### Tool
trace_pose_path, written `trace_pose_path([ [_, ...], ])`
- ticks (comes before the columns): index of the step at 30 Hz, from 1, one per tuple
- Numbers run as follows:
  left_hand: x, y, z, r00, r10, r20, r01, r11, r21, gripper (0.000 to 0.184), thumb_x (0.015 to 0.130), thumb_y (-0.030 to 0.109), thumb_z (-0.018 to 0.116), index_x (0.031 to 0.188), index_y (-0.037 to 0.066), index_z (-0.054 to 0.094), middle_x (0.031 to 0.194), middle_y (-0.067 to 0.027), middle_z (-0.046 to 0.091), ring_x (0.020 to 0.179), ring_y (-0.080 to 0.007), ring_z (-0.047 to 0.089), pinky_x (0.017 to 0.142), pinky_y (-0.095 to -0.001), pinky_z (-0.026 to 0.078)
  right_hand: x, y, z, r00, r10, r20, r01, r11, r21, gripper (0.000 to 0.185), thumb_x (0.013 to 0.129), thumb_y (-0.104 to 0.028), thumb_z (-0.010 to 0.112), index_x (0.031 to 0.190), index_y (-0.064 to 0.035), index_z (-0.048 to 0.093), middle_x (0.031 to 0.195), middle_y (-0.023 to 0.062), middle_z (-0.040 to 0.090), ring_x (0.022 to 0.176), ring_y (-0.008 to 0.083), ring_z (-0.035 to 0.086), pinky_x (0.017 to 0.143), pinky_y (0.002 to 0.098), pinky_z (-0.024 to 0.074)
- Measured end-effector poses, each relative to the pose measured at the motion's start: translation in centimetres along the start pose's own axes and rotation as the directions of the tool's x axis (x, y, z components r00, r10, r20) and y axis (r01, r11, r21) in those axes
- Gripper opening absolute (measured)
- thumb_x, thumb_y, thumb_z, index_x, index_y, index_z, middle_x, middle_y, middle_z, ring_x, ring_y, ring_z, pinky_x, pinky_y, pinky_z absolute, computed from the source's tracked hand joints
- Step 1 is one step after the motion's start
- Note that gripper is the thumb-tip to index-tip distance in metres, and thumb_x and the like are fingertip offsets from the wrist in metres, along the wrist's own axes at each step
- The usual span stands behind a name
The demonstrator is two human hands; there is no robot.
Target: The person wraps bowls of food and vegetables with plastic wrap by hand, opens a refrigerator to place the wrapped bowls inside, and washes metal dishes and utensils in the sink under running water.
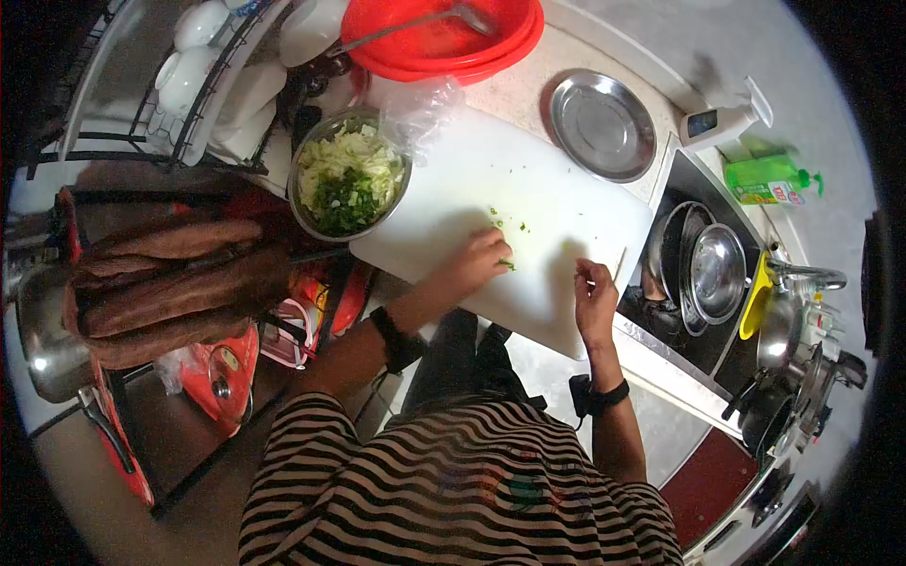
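My left hand (486, 253) is low over the white cutting board (557, 203), its fingers pinched together at a few chopped greens (507, 265). More small green bits (524, 226) lie scattered on the board just beyond it. Over the board's right part is my right hand (595, 283), its fingers curled in; whether anything is inside them I cannot make out. At the board's left end stands a metal bowl (405, 189) filled with pale chopped cabbage (354, 156) and darker chopped greens (347, 203). A crumpled clear plastic bag (420, 113) lies between bowl and board.
Red basins (444, 71) with a metal ladle (462, 17) stand behind the board. A round steel plate (602, 125) is at the back right. The sink (675, 184) holds pans and a metal bowl (719, 269). A dish rack (203, 104) and brown cloth (179, 283) are left.
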State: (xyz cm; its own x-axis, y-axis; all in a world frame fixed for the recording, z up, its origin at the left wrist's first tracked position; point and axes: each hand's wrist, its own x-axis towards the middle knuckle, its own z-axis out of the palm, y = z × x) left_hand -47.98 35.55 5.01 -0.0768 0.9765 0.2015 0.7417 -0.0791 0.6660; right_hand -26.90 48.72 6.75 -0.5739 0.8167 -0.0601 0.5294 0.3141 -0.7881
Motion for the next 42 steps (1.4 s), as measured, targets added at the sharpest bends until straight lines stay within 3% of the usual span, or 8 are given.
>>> trace_pose_path([
  [7, -0.6, 1.6, 1.3, 0.993, -0.101, -0.061, 0.098, 0.994, -0.046, 0.040, 0.067, 0.001, 0.062, 0.105, 0.002, 0.051, 0.100, -0.0139, 0.047, 0.096, -0.0300, 0.049, 0.081, -0.0374, 0.044, -2.2, 1.0, 1.0, 0.999, 0.036, 0.038, -0.040, 0.994, 0.098, 0.023, 0.081, 0.003, 0.051, 0.103, -0.0024, 0.058, 0.089, 0.0089, 0.059, 0.079, 0.0161, 0.059, 0.066, 0.0259, 0.0479],
  [18, 0.9, 2.3, 5.3, 0.965, -0.261, 0.033, 0.259, 0.964, 0.056, 0.006, 0.071, 0.005, 0.053, 0.075, 0.001, 0.055, 0.084, -0.0186, 0.052, 0.078, -0.0361, 0.056, 0.066, -0.0440, 0.046, -1.4, -1.6, 1.6, 0.988, -0.034, 0.148, 0.022, 0.996, 0.081, 0.022, 0.081, 0.001, 0.053, 0.102, -0.0043, 0.059, 0.094, 0.0100, 0.059, 0.084, 0.0184, 0.060, 0.069, 0.0285, 0.0496],
  [22, 1.1, 1.7, 2.0, 0.921, -0.389, 0.013, 0.383, 0.899, -0.212, 0.005, 0.069, 0.001, 0.054, 0.074, 0.002, 0.055, 0.081, -0.0166, 0.055, 0.074, -0.0333, 0.056, 0.064, -0.0404, 0.046, 1.4, -2.7, 1.8, 0.981, -0.140, 0.131, 0.126, 0.986, 0.111, 0.022, 0.080, 0.003, 0.053, 0.101, -0.0037, 0.059, 0.092, 0.0103, 0.060, 0.081, 0.0179, 0.060, 0.069, 0.0281, 0.0496],
  [31, -2.0, 1.5, -17.2, 0.661, -0.439, -0.608, 0.483, 0.870, -0.103, 0.011, 0.074, 0.005, 0.060, 0.085, 0.004, 0.060, 0.092, -0.0139, 0.059, 0.087, -0.0295, 0.057, 0.078, -0.0353, 0.046, 9.8, -10.7, 10.3, 0.921, -0.264, 0.286, 0.157, 0.924, 0.348, 0.024, 0.084, -0.008, 0.057, 0.107, -0.0045, 0.054, 0.084, 0.0063, 0.060, 0.072, 0.0141, 0.057, 0.063, 0.0274, 0.0474],
  [33, -4.4, -4.4, -13.7, 0.658, -0.552, -0.513, 0.433, 0.834, -0.343, 0.020, 0.074, 0.008, 0.060, 0.094, 0.006, 0.061, 0.105, -0.0136, 0.057, 0.096, -0.0294, 0.055, 0.086, -0.0367, 0.044, 10.4, -11.9, 12.8, 0.910, -0.111, 0.400, -0.163, 0.791, 0.589, 0.038, 0.082, -0.025, 0.060, 0.115, -0.0091, 0.048, 0.092, 0.0051, 0.058, 0.083, 0.0156, 0.056, 0.071, 0.0290, 0.0467],
  [34, -5.7, -7.5, -12.8, 0.863, -0.267, -0.429, 0.449, 0.794, 0.410, 0.030, 0.075, 0.010, 0.061, 0.105, 0.007, 0.060, 0.111, -0.0131, 0.055, 0.102, -0.0292, 0.052, 0.091, -0.0383, 0.041, 10.9, -12.6, 14.7, 0.864, -0.060, 0.501, -0.336, 0.672, 0.660, 0.046, 0.081, -0.033, 0.061, 0.119, -0.0114, 0.045, 0.096, 0.0045, 0.057, 0.088, 0.0164, 0.056, 0.075, 0.0298, 0.0463],
  [36, -5.7, -7.2, -12.7, 0.670, -0.518, -0.532, 0.620, 0.784, 0.017, 0.038, 0.071, 0.011, 0.064, 0.109, 0.014, 0.061, 0.110, -0.0129, 0.056, 0.099, -0.0272, 0.053, 0.089, -0.0370, 0.042, 12.2, -13.1, 17.3, 0.792, 0.082, 0.606, -0.525, 0.599, 0.605, 0.058, 0.078, -0.045, 0.060, 0.122, -0.0140, 0.039, 0.100, 0.0050, 0.052, 0.089, 0.0178, 0.053, 0.074, 0.0325, 0.0459],
  [42, -7.5, -7.7, -11.9, 0.724, -0.501, -0.474, 0.602, 0.794, 0.081, 0.037, 0.070, 0.008, 0.061, 0.107, 0.013, 0.060, 0.109, -0.0173, 0.055, 0.095, -0.0287, 0.054, 0.084, -0.0368, 0.044, 13.6, -15.3, 20.3, 0.750, 0.200, 0.631, -0.581, 0.655, 0.483, 0.045, 0.079, -0.032, 0.059, 0.115, -0.0107, 0.042, 0.099, 0.0082, 0.050, 0.092, 0.0235, 0.051, 0.078, 0.0430, 0.0425],
])
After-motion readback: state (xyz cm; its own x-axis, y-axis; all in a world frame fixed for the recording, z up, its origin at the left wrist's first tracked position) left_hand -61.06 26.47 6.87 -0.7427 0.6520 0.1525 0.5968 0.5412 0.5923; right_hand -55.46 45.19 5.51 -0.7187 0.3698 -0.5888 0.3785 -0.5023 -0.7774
